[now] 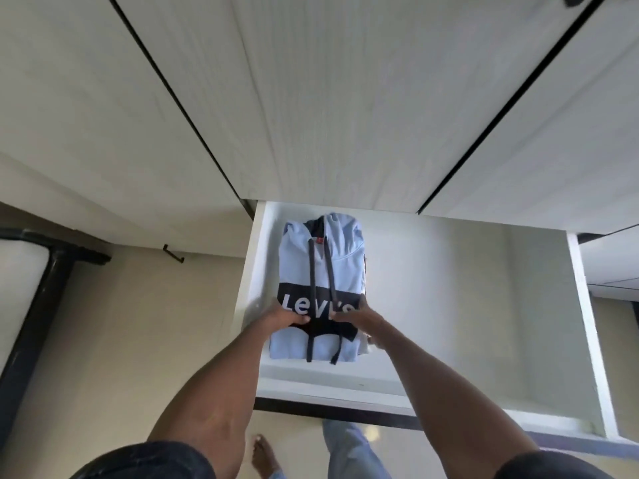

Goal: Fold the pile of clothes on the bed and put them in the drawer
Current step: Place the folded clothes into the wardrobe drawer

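Both the left hand (288, 318) and right hand (356, 318) press flat-fingered on the near half of the folded pale-blue cotton hoodie (323, 267), whose long axis runs up-frame inside the open white wooden drawer (484, 305), lower centre.

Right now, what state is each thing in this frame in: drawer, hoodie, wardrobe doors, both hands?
Drawer: pulled open, bare to the right of the hoodie.
Hoodie: folded, lying flat at the drawer's left side, logo up, drawstrings trailing toward the front.
Wardrobe doors: closed.
Left hand: resting on the hoodie's dark band, fingers curved.
Right hand: on the hoodie's right edge, fingers curved; grip unclear.
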The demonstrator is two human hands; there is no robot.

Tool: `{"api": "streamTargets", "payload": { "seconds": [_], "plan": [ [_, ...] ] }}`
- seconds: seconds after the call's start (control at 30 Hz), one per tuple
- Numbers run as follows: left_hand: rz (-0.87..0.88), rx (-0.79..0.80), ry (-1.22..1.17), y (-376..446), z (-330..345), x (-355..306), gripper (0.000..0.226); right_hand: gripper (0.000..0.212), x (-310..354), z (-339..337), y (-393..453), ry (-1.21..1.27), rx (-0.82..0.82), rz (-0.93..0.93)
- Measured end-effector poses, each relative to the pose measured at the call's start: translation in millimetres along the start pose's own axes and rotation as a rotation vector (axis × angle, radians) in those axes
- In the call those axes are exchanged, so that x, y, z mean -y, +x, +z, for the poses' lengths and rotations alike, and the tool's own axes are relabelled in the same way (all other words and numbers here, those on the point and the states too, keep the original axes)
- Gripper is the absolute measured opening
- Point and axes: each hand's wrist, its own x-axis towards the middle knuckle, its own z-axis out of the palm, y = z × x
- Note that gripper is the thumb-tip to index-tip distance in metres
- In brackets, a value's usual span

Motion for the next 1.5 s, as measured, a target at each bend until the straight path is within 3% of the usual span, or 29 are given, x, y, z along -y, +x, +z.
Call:
{"api": "streamTargets", "payload": {
  "seconds": [0.07, 0.1, 0.17, 0.27, 0.37, 0.47, 0.63, 0.8, 0.9, 0.97, 1.13, 1.3, 1.5],
  "plan": [
    [0.053, -0.066, 0.032, -2.7, 6.9, 13.7, 0.073, 0.101, -12.3, 10.0, 7.9, -0.147, -0.058, 0.030],
    [0.072, -0.147, 0.108, -2.8, 9.9, 18.3, 0.086, 0.108, -17.3, 13.5, 11.7, -0.239, -0.096, 0.033],
    [0.073, -0.320, 0.364, -8.4, 17.3, 23.0, 0.103, 0.105, -23.9, 22.3, 13.7, -0.347, -0.198, 0.037],
    [0.111, -0.360, 0.625, -20.7, 34.0, 19.6, 0.081, 0.100, -23.6, 36.6, 7.8, -0.394, -0.285, 0.034],
    [0.036, -0.264, 0.676, -23.4, 36.7, 17.9, 0.071, 0.103, -25.7, 35.2, 14.9, -0.457, -0.205, 0.077],
    [0.106, -0.287, 0.736, -28.8, 31.8, 15.3, 0.073, 0.098, -21.4, 28.5, 14.9, -0.486, -0.164, 0.077],
    [0.292, -0.343, 0.713, -54.0, 29.7, 21.6, 0.075, 0.081, -22.3, 50.7, -13.5, -0.552, -0.425, 0.097],
    [0.578, -0.637, 0.703, -100.1, 6.2, 52.3, 0.044, 0.052, -21.1, 108.7, -52.9, -0.785, -0.636, -0.353],
    [0.655, -0.824, 0.691, -122.0, -19.0, 76.4, 0.016, 0.029, 0.2, 149.9, -68.6, -0.954, -0.619, -0.587],
    [0.644, -0.912, 0.670, -144.9, -51.8, 119.9, 0.005, 0.025, 9.4, 203.8, -85.2, -1.108, -0.569, -0.755],
    [0.363, -0.952, 0.566, -214.1, -143.7, 260.7, 0.027, 0.027, -2.4, 366.8, -119.2, -1.388, -0.356, -0.985],
    [-0.024, -1.007, 0.430, -290.9, -215.1, 444.0, 0.028, 0.025, -41.4, 556.8, -156.6, -1.614, -0.065, -1.133],
    [-0.384, -1.088, 0.153, -382.1, -252.7, 617.1, 0.031, 0.021, -99.2, 755.8, -202.9, -1.739, 0.339, -1.298]
  ]
}}
